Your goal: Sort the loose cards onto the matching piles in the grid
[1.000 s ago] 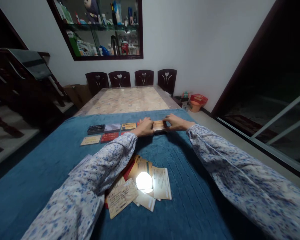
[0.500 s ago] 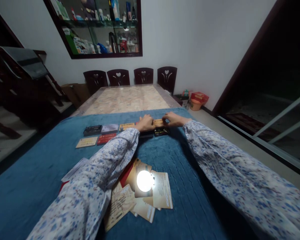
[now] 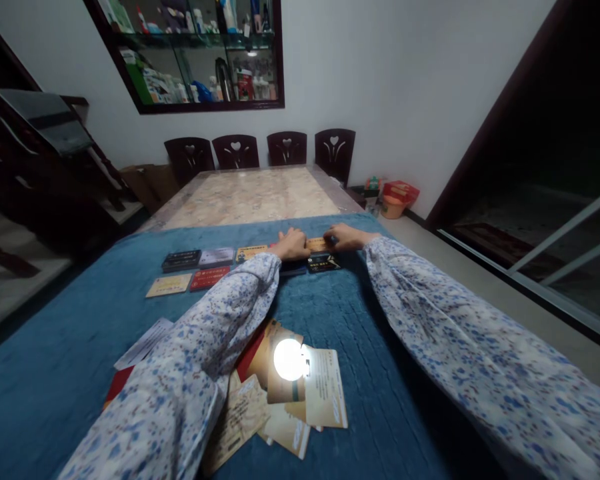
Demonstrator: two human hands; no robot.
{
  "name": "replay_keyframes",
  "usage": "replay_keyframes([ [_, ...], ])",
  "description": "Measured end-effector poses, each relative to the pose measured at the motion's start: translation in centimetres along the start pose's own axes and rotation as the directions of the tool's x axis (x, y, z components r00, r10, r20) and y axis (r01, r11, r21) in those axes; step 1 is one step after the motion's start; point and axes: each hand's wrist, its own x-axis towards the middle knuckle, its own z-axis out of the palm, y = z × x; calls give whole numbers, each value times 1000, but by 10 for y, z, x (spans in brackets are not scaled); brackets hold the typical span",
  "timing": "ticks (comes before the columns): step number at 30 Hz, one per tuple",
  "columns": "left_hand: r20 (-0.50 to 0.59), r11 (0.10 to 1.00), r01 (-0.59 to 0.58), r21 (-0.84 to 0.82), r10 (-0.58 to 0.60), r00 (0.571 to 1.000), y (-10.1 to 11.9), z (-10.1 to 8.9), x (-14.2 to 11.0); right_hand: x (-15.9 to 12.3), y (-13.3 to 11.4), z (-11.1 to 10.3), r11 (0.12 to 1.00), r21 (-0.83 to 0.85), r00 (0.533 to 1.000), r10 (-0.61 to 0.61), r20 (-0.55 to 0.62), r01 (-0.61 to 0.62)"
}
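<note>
Two rows of cards lie on the blue cloth [image 3: 380, 373]. At the right end of the back row is a gold card [image 3: 317, 244], between my two hands. My left hand [image 3: 293, 245] is curled at its left edge and covers the neighbouring cards. From the right side, my right hand [image 3: 347, 237] pinches its other edge, with the fingertips bent down. Just in front lies a black VIP card [image 3: 324, 263]. Farther left are a yellow card [image 3: 251, 253], a silver-grey card stack [image 3: 217, 257], a black stack [image 3: 181, 260], a red card [image 3: 209, 278] and a cream card [image 3: 169, 285].
Several loose gold and cream cards [image 3: 325, 390] are fanned out near me, with a bright glare spot over them. A white card [image 3: 144, 343] lies partly under my left sleeve. Beyond the cloth are the bare marbled tabletop [image 3: 255, 193] and dark wooden chairs [image 3: 286, 151].
Both hands stay around the gold card with only slight finger movement. The right hand has shifted a little, showing more of the black VIP card. The view has moved slightly.
</note>
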Motion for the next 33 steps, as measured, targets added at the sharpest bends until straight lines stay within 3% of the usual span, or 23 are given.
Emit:
replay_keyframes([
  [8,18,1000,-20,2,20,1000,-2,1,1,1,5,5,993,108,998,-54,-13,55],
  [21,49,1000,-30,7,30,998,-2,1,4,5,6,6,998,49,999,-33,42,31],
  [33,-37,997,-75,29,76,996,-7,12,-3,-1,0,4,1000,16,998,-25,55,25],
])
